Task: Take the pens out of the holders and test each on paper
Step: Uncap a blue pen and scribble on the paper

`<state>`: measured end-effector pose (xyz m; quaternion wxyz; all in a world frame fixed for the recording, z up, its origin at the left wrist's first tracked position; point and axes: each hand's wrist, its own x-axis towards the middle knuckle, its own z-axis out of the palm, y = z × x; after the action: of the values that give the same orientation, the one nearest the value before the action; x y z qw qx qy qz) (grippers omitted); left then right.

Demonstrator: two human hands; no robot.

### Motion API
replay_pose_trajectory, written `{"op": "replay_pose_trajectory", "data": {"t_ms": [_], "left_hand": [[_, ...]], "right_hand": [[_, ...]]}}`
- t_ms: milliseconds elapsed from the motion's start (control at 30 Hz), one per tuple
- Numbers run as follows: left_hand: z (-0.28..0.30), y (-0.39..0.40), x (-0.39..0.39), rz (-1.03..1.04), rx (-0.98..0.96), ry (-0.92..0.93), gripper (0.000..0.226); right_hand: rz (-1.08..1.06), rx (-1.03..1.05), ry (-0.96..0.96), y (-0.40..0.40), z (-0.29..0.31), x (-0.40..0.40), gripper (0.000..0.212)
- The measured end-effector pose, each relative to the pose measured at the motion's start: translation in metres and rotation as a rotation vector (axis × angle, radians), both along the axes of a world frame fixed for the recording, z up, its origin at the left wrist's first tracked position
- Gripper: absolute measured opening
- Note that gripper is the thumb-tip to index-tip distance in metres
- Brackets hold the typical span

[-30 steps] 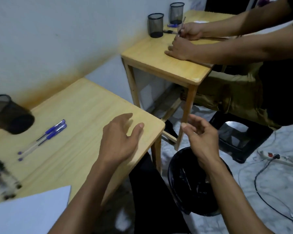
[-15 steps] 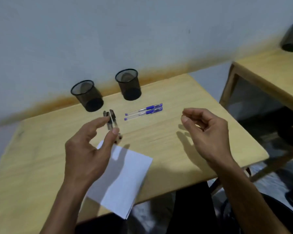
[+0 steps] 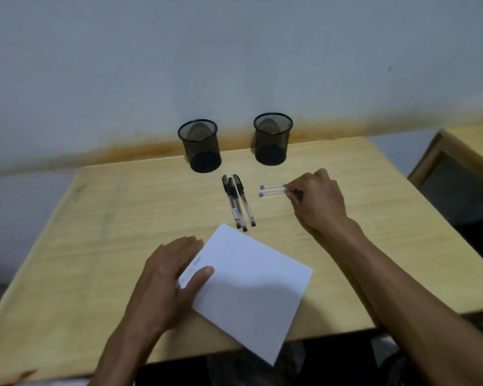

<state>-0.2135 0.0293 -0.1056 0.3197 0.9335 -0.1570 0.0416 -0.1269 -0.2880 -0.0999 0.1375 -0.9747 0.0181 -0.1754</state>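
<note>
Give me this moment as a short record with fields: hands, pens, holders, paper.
left hand: left hand rests flat on the paper's left edge, thumb on the sheet
right hand: right hand has its fingers on the blue pens
blue pens: two blue pens lie side by side on the table
black pens: three black pens lie together, left of the blue ones
holders: left holder and right holder stand upright near the wall, no pens inside
paper: white paper overhangs the table's near edge

No legible text anywhere, only faint unreadable marks on the paper (image 3: 251,288).
</note>
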Motion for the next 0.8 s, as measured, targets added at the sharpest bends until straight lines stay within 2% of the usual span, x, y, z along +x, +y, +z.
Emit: {"op": "replay_pose_trajectory", "data": {"t_ms": [67, 133, 267, 300, 433, 533, 600, 700, 800], "left_hand": [[-0.011, 0.005, 0.004, -0.025, 0.081, -0.034, 0.055], [-0.019, 0.007, 0.009, -0.062, 0.122, -0.107, 0.047], [-0.021, 0.009, 0.011, -0.055, 0.082, -0.099, 0.044], [-0.023, 0.01, 0.012, -0.047, 0.082, -0.093, 0.046], [-0.021, 0.009, 0.009, -0.017, 0.035, -0.068, 0.055], [-0.009, 0.007, 0.009, 0.082, -0.13, -0.021, 0.059], [0.003, 0.003, 0.013, 0.116, -0.149, -0.093, 0.059], [0.025, -0.011, 0.019, 0.039, -0.157, -0.17, 0.051], [0.041, -0.028, 0.018, -0.018, -0.185, -0.232, 0.032]], "right_hand": [[0.015, -0.08, -0.026, 0.0, -0.003, 0.002, 0.019], [0.032, -0.142, -0.022, -0.001, -0.003, 0.004, 0.019], [0.02, -0.12, 0.034, 0.002, 0.001, -0.005, 0.015], [0.019, -0.029, 0.034, 0.006, 0.005, -0.012, 0.016], [0.109, 0.605, 0.116, 0.032, 0.041, -0.044, 0.024], [0.2, 0.909, 0.205, 0.066, 0.056, -0.063, 0.021], [0.221, 1.112, 0.221, 0.087, 0.057, -0.07, 0.016], [0.213, 1.235, 0.223, 0.107, 0.052, -0.072, 0.015], [0.188, 1.307, 0.172, 0.111, 0.05, -0.071, 0.012]]}}
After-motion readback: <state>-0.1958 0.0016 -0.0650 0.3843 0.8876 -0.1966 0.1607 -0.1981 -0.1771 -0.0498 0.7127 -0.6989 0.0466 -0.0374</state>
